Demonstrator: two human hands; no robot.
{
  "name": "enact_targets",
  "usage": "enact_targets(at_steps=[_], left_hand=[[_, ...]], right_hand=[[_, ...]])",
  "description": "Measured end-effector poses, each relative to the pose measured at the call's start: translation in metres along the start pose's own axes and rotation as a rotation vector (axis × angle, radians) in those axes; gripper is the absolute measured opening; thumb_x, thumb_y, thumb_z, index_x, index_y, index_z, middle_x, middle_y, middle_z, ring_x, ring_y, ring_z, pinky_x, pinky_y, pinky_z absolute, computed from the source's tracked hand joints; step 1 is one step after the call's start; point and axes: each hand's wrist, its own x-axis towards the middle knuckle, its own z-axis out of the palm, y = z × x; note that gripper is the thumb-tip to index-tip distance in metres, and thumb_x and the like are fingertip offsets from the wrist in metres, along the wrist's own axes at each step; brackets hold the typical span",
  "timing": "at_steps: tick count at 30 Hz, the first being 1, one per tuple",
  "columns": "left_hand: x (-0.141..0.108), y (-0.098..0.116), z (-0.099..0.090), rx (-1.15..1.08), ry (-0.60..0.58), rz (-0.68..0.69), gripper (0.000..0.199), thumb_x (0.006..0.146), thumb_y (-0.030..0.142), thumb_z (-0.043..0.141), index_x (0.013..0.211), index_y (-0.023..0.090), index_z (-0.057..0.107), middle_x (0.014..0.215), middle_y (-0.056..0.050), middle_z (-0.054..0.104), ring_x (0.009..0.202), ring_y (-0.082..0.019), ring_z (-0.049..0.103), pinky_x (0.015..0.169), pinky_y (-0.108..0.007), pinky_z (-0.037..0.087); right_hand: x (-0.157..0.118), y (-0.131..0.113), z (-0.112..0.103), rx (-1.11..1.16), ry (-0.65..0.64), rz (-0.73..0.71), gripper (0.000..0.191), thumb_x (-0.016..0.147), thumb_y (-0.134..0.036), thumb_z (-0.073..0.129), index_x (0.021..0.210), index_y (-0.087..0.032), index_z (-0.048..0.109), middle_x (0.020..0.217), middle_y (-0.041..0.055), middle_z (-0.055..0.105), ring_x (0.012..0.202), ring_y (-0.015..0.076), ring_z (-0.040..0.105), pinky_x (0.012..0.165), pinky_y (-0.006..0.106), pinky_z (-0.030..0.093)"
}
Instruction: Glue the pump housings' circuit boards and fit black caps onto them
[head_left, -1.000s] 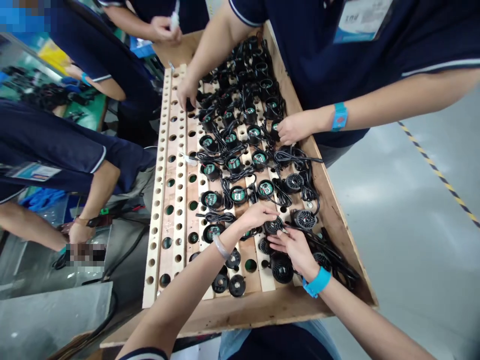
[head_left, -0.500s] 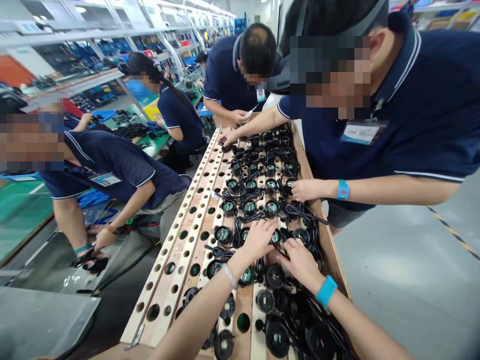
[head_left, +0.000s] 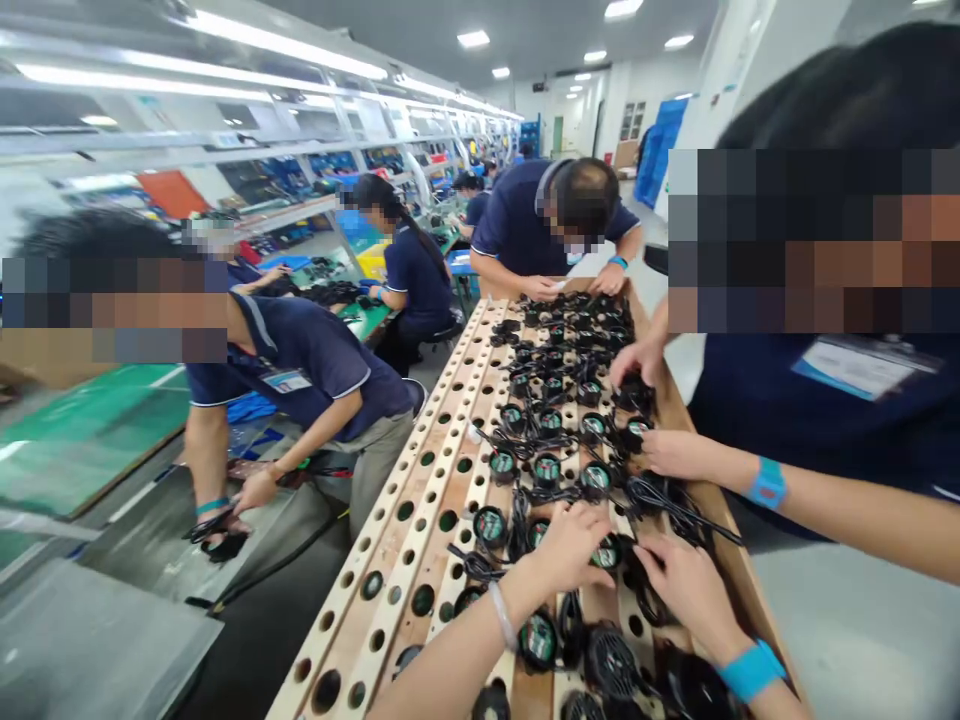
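Note:
A wooden board [head_left: 431, 510] with rows of round holes holds several round black housings with green circuit boards, such as one housing [head_left: 537, 640] below my wrist. My left hand [head_left: 574, 545], a pale bangle on its wrist, rests with bent, parted fingers over a housing [head_left: 606, 552] and touches its edge. To the right, my right hand [head_left: 681, 585], with a blue wristband, reaches over black cables [head_left: 646, 590]; its thumb and fingers are apart. Nothing shows held in either hand.
A co-worker's hands [head_left: 675, 455] work at the box's right side [head_left: 739, 560]. Another person [head_left: 555, 220] leans over the far end. At the left, a person [head_left: 300, 370] handles a black part [head_left: 225, 545]. Bundled black cables [head_left: 667, 500] lie between the housings.
The view has tilted up and shifted left. The co-worker at the right has drawn the far hand back from the board's far left to its right side. My hands stay near the same housings.

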Motion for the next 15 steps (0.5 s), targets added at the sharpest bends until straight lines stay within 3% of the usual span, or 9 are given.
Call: enact_targets(at_steps=[2, 4, 6, 8, 10, 12, 15], left_hand=[[-0.001, -0.033, -0.022, -0.121, 0.242, -0.118, 0.036, 0.071, 0.041, 0.075, 0.101, 0.026, 0.064, 0.100, -0.002, 0.067, 0.097, -0.020, 0.058, 0.087, -0.034, 0.043], [-0.004, -0.082, -0.050, -0.123, 0.496, -0.354, 0.014, 0.084, 0.024, 0.059, 0.098, 0.022, 0.062, 0.098, -0.006, 0.065, 0.097, -0.020, 0.058, 0.089, -0.035, 0.043], [-0.010, -0.135, -0.074, -0.103, 0.651, -0.539, 0.023, 0.082, 0.013, 0.051, 0.104, 0.016, 0.057, 0.100, -0.010, 0.062, 0.097, -0.021, 0.058, 0.089, -0.040, 0.044], [-0.013, -0.180, -0.088, -0.128, 0.694, -0.645, 0.033, 0.072, 0.008, 0.057, 0.104, 0.014, 0.056, 0.095, -0.009, 0.062, 0.090, -0.021, 0.060, 0.082, -0.038, 0.048], [-0.013, -0.210, -0.089, -0.186, 0.653, -0.670, 0.034, 0.063, 0.007, 0.063, 0.097, 0.013, 0.058, 0.086, -0.005, 0.064, 0.077, -0.017, 0.062, 0.071, -0.031, 0.051], [-0.009, -0.224, -0.082, -0.243, 0.586, -0.656, 0.026, 0.061, 0.009, 0.064, 0.086, 0.014, 0.059, 0.074, -0.001, 0.064, 0.066, -0.014, 0.061, 0.065, -0.026, 0.050], [-0.005, -0.226, -0.077, -0.282, 0.550, -0.648, 0.009, 0.067, 0.017, 0.060, 0.076, 0.015, 0.059, 0.064, 0.001, 0.062, 0.063, -0.015, 0.059, 0.063, -0.026, 0.050]], right_hand=[[-0.001, 0.009, 0.010, 0.072, 0.016, 0.001, 0.036, 0.089, -0.038, 0.040, 0.082, -0.022, 0.072, 0.087, 0.0073, 0.072, 0.080, 0.0262, 0.067, 0.069, 0.038, 0.047], [-0.001, 0.018, 0.019, 0.176, 0.032, 0.002, 0.039, 0.087, -0.047, 0.041, 0.081, -0.024, 0.073, 0.087, 0.0060, 0.072, 0.078, 0.0247, 0.068, 0.070, 0.037, 0.051], [-0.002, 0.023, 0.024, 0.280, 0.039, 0.023, 0.041, 0.084, -0.055, 0.044, 0.080, -0.027, 0.073, 0.085, 0.0043, 0.072, 0.075, 0.0224, 0.069, 0.069, 0.034, 0.054], [-0.003, 0.022, 0.023, 0.355, 0.042, 0.052, 0.041, 0.082, -0.059, 0.047, 0.076, -0.028, 0.072, 0.082, 0.0030, 0.072, 0.071, 0.0206, 0.069, 0.067, 0.030, 0.055], [-0.006, 0.015, 0.018, 0.394, 0.047, 0.074, 0.039, 0.082, -0.058, 0.048, 0.073, -0.028, 0.071, 0.079, 0.0024, 0.072, 0.070, 0.0199, 0.069, 0.066, 0.028, 0.055], [-0.009, 0.005, 0.011, 0.414, 0.053, 0.099, 0.036, 0.083, -0.055, 0.050, 0.073, -0.027, 0.070, 0.078, 0.0024, 0.072, 0.071, 0.0198, 0.068, 0.066, 0.028, 0.054], [-0.013, -0.008, 0.002, 0.443, 0.051, 0.163, 0.027, 0.084, -0.047, 0.052, 0.078, -0.024, 0.066, 0.076, 0.0021, 0.070, 0.069, 0.0189, 0.066, 0.065, 0.028, 0.052]])
